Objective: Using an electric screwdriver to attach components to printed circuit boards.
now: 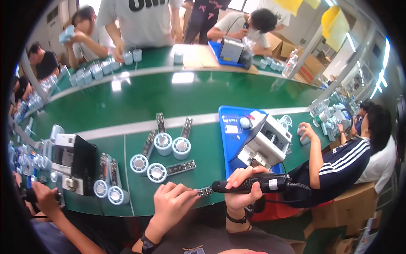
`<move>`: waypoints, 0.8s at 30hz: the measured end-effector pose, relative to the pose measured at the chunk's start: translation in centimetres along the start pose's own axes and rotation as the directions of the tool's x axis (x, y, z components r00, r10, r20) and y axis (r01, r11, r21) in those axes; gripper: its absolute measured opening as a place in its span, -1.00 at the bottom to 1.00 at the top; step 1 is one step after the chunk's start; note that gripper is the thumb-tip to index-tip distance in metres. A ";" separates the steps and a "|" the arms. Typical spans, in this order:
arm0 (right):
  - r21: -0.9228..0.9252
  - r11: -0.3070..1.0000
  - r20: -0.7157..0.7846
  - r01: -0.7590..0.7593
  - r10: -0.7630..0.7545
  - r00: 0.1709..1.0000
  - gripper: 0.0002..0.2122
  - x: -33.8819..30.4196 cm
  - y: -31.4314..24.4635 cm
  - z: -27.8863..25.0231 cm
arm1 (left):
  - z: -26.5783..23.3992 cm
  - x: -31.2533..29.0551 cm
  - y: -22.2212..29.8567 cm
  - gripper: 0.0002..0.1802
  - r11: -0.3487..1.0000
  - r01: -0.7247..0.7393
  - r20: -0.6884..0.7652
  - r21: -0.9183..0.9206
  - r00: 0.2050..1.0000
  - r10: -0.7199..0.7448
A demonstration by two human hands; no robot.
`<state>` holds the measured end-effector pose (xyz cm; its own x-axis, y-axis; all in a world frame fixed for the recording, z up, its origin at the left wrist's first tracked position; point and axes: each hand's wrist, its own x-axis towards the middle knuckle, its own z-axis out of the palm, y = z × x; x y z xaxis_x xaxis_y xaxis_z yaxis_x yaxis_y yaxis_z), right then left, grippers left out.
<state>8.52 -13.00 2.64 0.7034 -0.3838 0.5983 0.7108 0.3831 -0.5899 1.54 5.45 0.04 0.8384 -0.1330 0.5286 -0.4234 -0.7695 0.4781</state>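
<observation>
My right hand point(242, 192) is wrapped round a black electric screwdriver point(272, 183), which lies level with its tip pointing left. My left hand point(174, 204) pinches a small part with an exposed circuit board point(205, 192) right at the screwdriver's tip. Most of that part is hidden by the left fingers. Just beyond my hands, several light-blue handheld fan bodies point(157, 172) lie on the green table point(114, 144), their handles showing bare circuit boards.
A blue tray point(228, 127) with a white-and-grey machine point(264, 144) stands right of centre. A black-and-white machine point(76, 163) and two more fan bodies point(116, 194) are at left. Co-workers sit at both sides, one in a striped sleeve point(344, 167); cups point(97, 71) line the far side.
</observation>
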 end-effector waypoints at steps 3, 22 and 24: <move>0.103 0.994 -0.086 -0.022 0.031 0.996 -0.61 -0.7 -0.9 -0.6 | 0.1 -0.7 0.5 -0.84 0.999 -0.025 -0.017 0.021 1.000 0.026; -0.084 0.996 -0.059 0.035 -0.040 0.997 -0.60 -2.4 -4.0 -2.2 | 3.2 -1.8 -2.0 -0.76 0.987 -0.137 -0.157 -0.085 0.980 0.123; -0.097 0.991 0.018 0.093 -0.092 0.996 -0.60 -2.0 -3.0 -0.7 | 3.0 -2.5 -1.8 -0.72 0.991 -0.112 -0.158 -0.068 0.982 0.100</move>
<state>5.03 -13.95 2.83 0.6350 -0.4024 0.6595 0.7701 0.2620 -0.5816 1.25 5.22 -4.23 0.7271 -0.1094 0.6778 -0.5373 -0.7053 0.4625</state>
